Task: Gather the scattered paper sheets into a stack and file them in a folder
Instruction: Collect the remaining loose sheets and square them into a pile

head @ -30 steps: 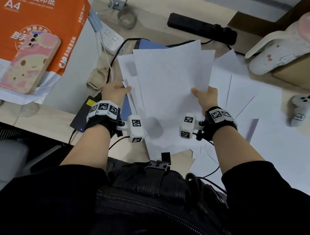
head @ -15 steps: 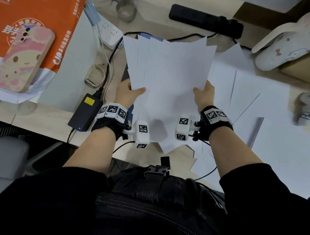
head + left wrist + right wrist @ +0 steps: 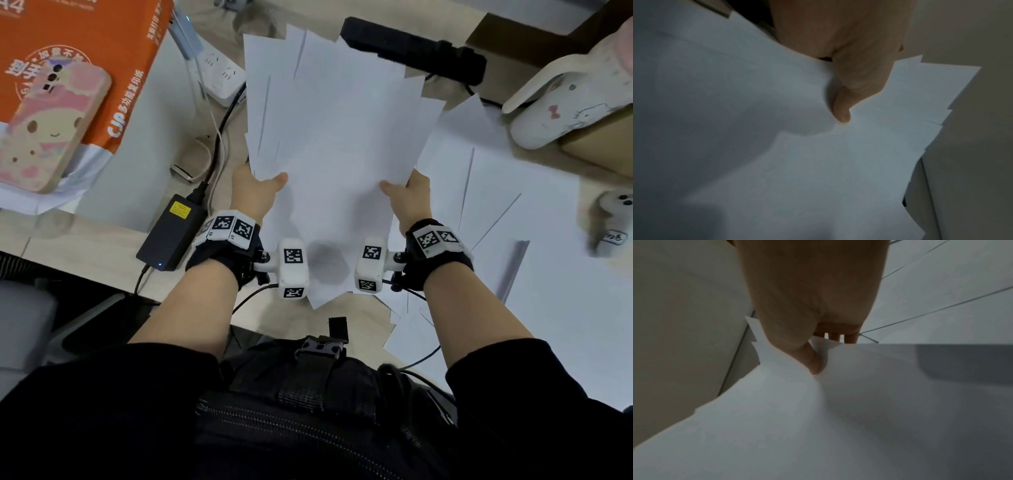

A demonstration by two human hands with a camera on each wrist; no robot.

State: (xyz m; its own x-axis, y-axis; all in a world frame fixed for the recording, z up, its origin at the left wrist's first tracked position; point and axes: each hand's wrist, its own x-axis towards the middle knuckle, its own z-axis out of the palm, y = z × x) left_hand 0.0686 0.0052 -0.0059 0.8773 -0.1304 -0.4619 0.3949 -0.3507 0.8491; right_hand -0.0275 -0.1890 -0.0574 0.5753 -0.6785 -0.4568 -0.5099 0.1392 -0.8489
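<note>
White paper sheets [image 3: 337, 137]: uneven fanned bundle held up above the tabletop [image 3: 85, 240] btwn both hands.
L hand [image 3: 255, 193] pinches the bundle's left edge, thumb on top, fingers underneath; R hand [image 3: 409, 200] does likewise on the right edge, wrists level & near each other. 2 hands, 1 bundle, sheet count unclear; more white loose sheets [image 3: 507, 192] lie spread at right.
</note>
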